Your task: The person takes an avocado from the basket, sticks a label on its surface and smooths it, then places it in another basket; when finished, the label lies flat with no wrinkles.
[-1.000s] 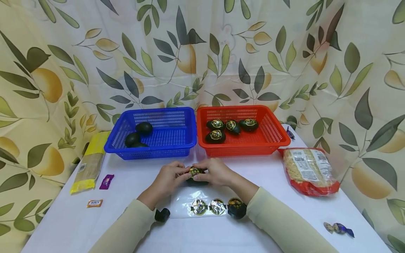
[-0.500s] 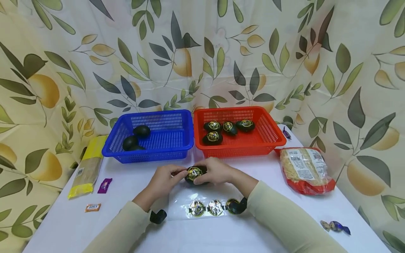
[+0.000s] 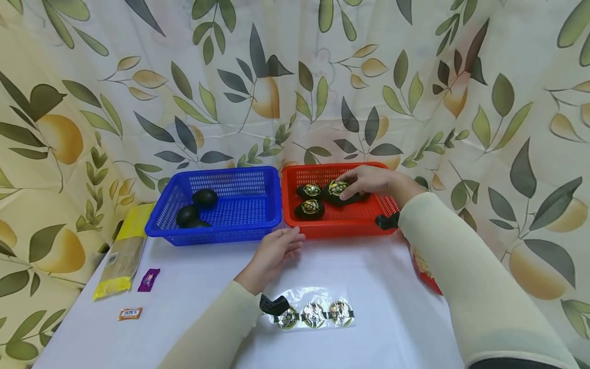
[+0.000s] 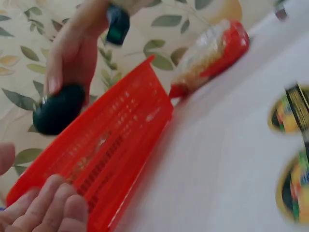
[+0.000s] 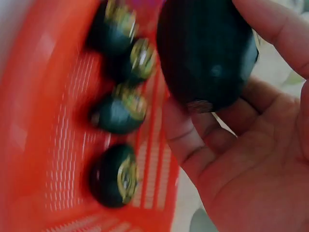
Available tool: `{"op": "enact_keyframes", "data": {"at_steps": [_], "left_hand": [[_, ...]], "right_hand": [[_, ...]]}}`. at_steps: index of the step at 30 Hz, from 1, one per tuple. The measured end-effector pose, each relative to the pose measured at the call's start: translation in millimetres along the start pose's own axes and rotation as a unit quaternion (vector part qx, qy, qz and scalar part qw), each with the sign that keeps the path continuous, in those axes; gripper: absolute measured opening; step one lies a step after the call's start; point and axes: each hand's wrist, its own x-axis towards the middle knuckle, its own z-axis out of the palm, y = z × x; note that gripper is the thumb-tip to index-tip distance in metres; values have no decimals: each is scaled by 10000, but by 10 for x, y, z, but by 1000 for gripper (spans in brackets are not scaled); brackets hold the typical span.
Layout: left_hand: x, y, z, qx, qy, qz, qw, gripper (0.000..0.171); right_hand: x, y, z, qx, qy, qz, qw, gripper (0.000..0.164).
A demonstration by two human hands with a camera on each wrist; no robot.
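Observation:
My right hand [image 3: 375, 184] holds a dark green avocado [image 5: 207, 53] over the red basket [image 3: 350, 228], fingers and thumb around its sides. A gold-and-black label shows on that avocado in the head view. Several labelled avocados [image 5: 120, 111] sit in the basket below. My left hand [image 3: 274, 256] holds nothing; its fingers are loosely bent close to the basket's near left corner. Below it on the white table lies a clear sheet of round labels [image 3: 313, 313], partly overlapped by the left wrist camera.
The blue basket [image 3: 216, 234] at left contains several unlabelled avocados [image 3: 205, 198]. Left of it lie a yellow-ended packet [image 3: 124, 251], a purple sweet [image 3: 149, 280] and an orange sweet [image 3: 130, 313]. A red noodle bag [image 4: 212, 58] is right of the red basket.
The right hand has carried the labelled avocado from above the label sheet up to the red basket. The left hand has let go of it and shifted right and slightly forward.

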Motion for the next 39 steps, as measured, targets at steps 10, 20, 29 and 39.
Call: {"op": "enact_keyframes", "data": {"at_steps": [10, 20, 29, 39], "left_hand": [[201, -14, 169, -1436, 542, -132, 9881, 35], [216, -44, 136, -1317, 494, 11, 9901, 21], [270, -3, 115, -1239, 433, 108, 9913, 18], [24, -8, -482, -289, 251, -9, 9993, 38]], "right_hand": [[534, 208, -80, -624, -1067, 743, 9895, 71], [727, 114, 21, -1666, -1633, 1317, 9634, 76], [729, 33, 5, -1852, -1468, 1553, 9592, 75], [831, -430, 125, -2262, -59, -111, 9740, 33]]}}
